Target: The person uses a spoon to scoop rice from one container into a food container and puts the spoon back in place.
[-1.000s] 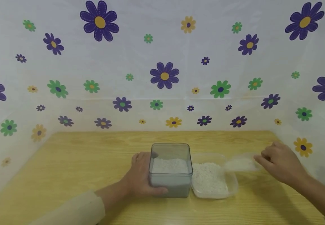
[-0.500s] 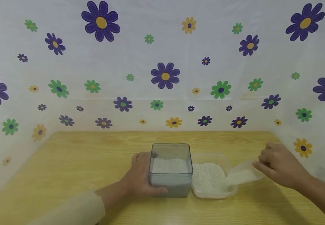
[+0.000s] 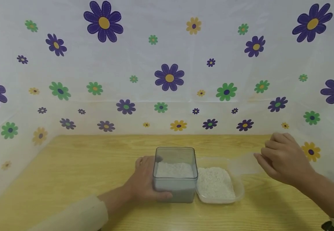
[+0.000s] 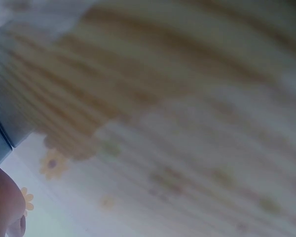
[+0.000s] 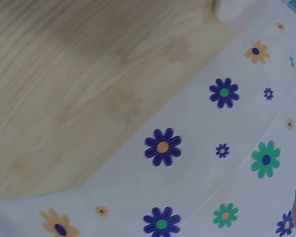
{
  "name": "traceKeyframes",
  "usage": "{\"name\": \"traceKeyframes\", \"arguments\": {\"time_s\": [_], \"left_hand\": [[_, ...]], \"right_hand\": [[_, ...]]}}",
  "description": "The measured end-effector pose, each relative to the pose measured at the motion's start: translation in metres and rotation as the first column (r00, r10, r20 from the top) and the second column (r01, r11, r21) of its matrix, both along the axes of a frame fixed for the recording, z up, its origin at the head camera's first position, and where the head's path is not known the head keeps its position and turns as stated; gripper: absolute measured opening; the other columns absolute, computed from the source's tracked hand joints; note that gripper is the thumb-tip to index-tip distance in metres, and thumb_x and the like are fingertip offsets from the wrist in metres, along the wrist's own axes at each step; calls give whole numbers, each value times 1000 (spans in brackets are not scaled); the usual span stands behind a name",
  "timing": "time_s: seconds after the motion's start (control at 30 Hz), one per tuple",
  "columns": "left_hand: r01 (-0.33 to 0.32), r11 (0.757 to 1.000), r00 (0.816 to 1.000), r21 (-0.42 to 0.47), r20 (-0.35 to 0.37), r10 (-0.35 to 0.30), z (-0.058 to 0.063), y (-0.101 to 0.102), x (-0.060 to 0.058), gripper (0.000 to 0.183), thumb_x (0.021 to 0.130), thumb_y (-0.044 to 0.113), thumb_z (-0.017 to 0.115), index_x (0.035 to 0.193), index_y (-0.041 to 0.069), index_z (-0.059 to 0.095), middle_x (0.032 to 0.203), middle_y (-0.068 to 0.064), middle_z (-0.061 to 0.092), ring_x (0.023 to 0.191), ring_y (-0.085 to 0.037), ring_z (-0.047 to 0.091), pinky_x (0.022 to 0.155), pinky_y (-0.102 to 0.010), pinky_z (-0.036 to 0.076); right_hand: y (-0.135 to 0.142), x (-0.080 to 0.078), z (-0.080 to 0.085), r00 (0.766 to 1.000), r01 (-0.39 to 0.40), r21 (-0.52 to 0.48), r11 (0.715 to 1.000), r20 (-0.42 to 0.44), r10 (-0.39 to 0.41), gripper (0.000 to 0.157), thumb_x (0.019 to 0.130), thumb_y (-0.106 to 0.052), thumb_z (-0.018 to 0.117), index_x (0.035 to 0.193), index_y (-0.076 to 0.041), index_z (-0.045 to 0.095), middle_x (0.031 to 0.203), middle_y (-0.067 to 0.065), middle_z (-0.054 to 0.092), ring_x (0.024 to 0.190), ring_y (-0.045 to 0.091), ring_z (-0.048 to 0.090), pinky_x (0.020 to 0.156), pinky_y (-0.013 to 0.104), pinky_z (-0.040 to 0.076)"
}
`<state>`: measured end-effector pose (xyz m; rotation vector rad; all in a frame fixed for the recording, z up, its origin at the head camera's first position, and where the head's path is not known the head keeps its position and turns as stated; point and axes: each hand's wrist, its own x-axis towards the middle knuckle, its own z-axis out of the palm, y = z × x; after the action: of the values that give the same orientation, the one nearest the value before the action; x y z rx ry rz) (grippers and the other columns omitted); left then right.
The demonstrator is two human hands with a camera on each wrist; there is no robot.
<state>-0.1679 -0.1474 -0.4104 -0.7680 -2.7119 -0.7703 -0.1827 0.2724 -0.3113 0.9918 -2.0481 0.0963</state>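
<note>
Currently, the left hand [image 3: 145,181] grips one gray box [image 3: 179,191]; the right hand [image 3: 283,160], fingers curled, holds one clear scoop [image 3: 244,164]. Between the hands, one tub [image 3: 240,189] stands just right of the box, both containing powder [image 3: 215,184].

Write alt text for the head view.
A person's left hand grips a smoky square container while the right hand holds a translucent scoop by the far right corner of a clear tub. Container and tub stand side by side on a wood-grain table, each holding white grainy material, before a white backdrop with purple, green and yellow flowers.
</note>
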Motion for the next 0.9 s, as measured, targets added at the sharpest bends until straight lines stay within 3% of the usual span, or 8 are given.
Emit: {"name": "traceKeyframes", "arguments": {"time_s": [0.27,0.37,0.5,0.67,0.9], "left_hand": [[5,1000,999,-4,-47,-5,-4,-3,-1,106,63,81,71,135,10,40,124,-4,55,115,-20,45,104,-52,25],[1,1000,999,-5,-37,-1,-3,-3,-1,106,63,81,70,135,10,40,124,-3,55,115,-19,45,104,-52,25],[1,1000,1000,-2,-24,-1,-2,-2,-1,106,63,82,70,136,11,40,125,-1,54,115,-18,44,103,-51,24],[0,1000,1000,0,-22,0,-1,-2,-2,105,63,80,71,136,12,40,126,-2,54,116,-19,44,103,-52,24],[-8,1000,1000,-5,-30,8,-1,0,-1,105,62,80,71,134,11,41,123,-3,55,114,-19,45,103,-52,25]], "right_hand": [[-51,-4,12,998,-50,-227,973,-35,43,57,102,-37,44,49,-21,36,49,-8,30,62,18,35,66,33,26],[-70,-6,13,998,-68,-254,965,-30,62,53,99,-31,50,49,-20,36,49,-8,31,62,19,37,66,33,26],[-90,-6,15,998,-56,-209,976,-11,55,45,95,-26,53,52,-18,42,54,-5,39,68,23,42,66,39,27],[-115,-3,19,1000,-22,-92,995,15,23,48,102,-33,44,59,-13,54,63,-1,48,78,26,44,74,46,32],[-150,0,21,1000,14,132,991,25,-17,31,92,-26,66,64,-12,63,70,-1,57,86,24,44,85,50,33]]}}
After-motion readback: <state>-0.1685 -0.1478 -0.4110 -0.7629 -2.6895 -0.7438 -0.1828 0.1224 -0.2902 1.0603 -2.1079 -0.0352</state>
